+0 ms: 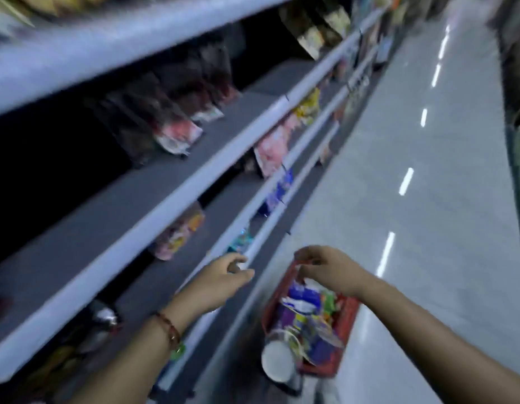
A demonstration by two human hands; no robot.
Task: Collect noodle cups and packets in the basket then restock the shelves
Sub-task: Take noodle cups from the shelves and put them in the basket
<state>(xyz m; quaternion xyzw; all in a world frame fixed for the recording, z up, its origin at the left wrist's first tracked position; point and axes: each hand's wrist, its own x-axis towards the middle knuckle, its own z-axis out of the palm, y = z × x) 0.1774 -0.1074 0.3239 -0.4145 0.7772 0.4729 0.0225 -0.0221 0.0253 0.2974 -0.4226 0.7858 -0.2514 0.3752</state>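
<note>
A person stands in a dim, blurred supermarket aisle, both bare arms stretched out over a red basket (338, 339) that sits low beside the shelves (171, 182). The right hand (328, 269) is above the basket's far end, its fingers curled round the thin red handle, so its grip is narrow and holding that handle. The left hand (223, 278) reaches toward the pale front edge of a lower shelf; its fingers look loosely curled and whether the grip holds anything cannot be told through the blur. A red thread bracelet (168, 328) circles the left wrist. The basket is packed with noodle packets (303, 313) in blue, purple and green wrappers, and a white-lidded noodle cup (277, 363) lies at its near end. More packets, pink and yellow, stand on the grey shelves to the left. The glossy floor (427, 199) to the right mirrors a line of ceiling lights.
</note>
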